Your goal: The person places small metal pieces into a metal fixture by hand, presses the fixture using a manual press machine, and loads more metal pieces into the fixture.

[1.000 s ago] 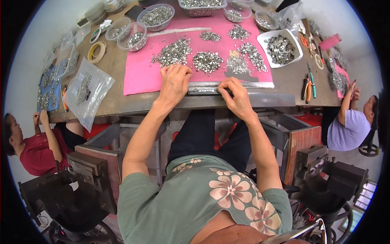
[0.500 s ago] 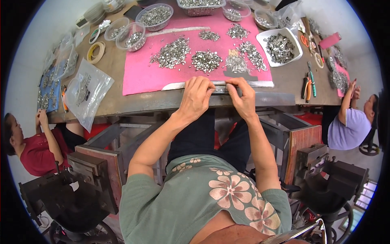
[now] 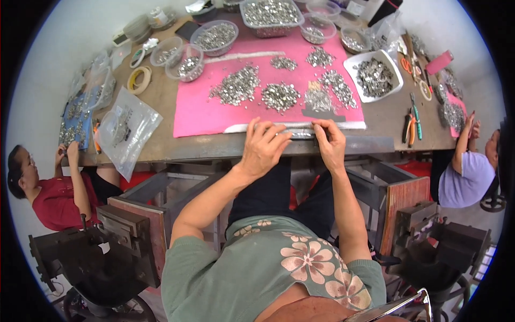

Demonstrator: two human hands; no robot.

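Note:
At the front edge of the table, a slim metal bar (image 3: 302,133) lies between my two hands. My left hand (image 3: 262,147) has bent fingers at the bar's left end; its thumb is mostly hidden. At the other end, the thumb and index finger of my right hand (image 3: 331,144) close on the bar. Just beyond are a pale strip (image 3: 351,125) along the edge of a pink mat (image 3: 193,115) and a dark flat strip (image 3: 323,115). Small shiny metal pieces (image 3: 280,96) lie heaped on the mat, with another pile (image 3: 318,100) behind the dark strip.
A white tray (image 3: 398,80) of metal pieces stands right, near pliers (image 3: 412,129). Plastic tubs (image 3: 215,37) line the back. Tape (image 3: 139,80) and a clear bag (image 3: 137,126) lie left. One person (image 3: 59,188) sits left, another (image 3: 465,172) right. Machines (image 3: 126,231) flank my seat.
The whole view has shifted, so the table sits lower and further right in the picture. My left hand has tilted, its fingers more spread, and more of the bar shows between my hands.

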